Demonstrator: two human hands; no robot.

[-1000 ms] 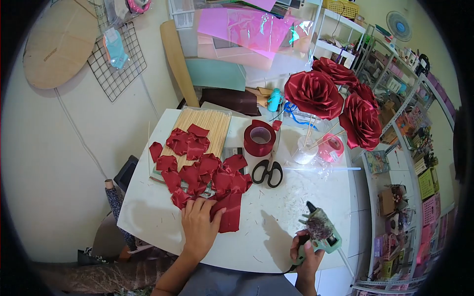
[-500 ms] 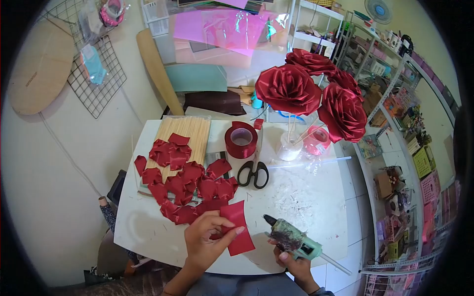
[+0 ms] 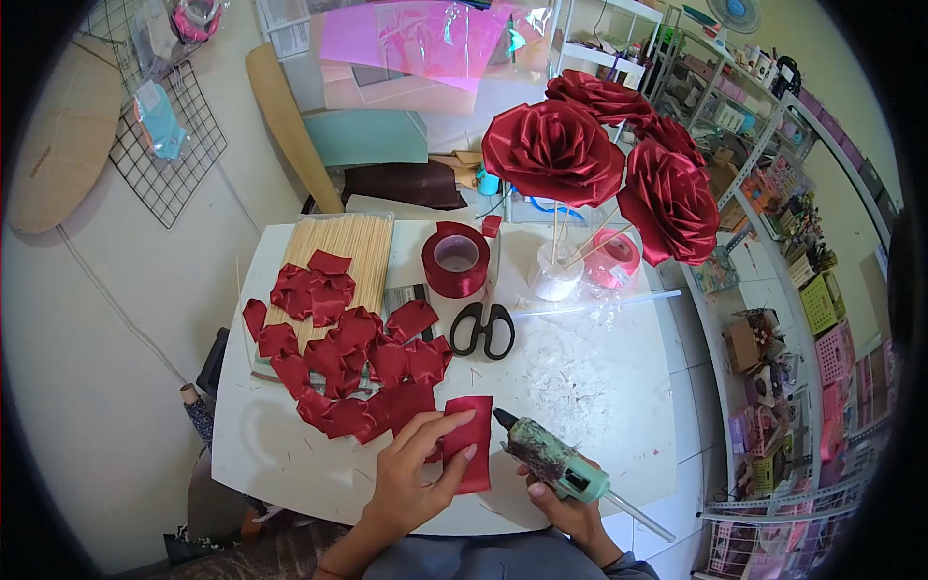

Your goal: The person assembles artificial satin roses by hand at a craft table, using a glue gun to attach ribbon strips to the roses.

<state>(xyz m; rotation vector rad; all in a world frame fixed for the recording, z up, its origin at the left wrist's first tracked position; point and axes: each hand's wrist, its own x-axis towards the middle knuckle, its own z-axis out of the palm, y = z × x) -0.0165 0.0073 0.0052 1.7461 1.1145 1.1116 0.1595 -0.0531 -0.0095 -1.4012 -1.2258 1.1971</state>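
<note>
My left hand (image 3: pixel 411 474) holds a rectangular piece of red satin ribbon (image 3: pixel 470 443) between thumb and fingers, near the table's front edge. In my right hand (image 3: pixel 568 512) is a green hot glue gun (image 3: pixel 556 459), its body smudged dark and a glue stick jutting from the back. The gun's black nozzle points up and left, close to the ribbon piece's upper right corner. Beyond my left hand lie many cut red ribbon petals (image 3: pixel 333 367), some spread over a bundle of wooden skewers (image 3: pixel 370 249).
Black-handled scissors (image 3: pixel 482 332) lie mid-table, below a roll of red ribbon (image 3: pixel 455 259). Large red ribbon roses (image 3: pixel 553 155) on sticks rise from a white holder (image 3: pixel 556 275) at the back right. A pink roll (image 3: pixel 613 258) sits beside it. Shelves (image 3: pixel 773 387) line the right.
The glue gun has moved left, bringing its nozzle close to the ribbon piece. My left hand has turned the ribbon more upright. The whole view has shifted slightly.
</note>
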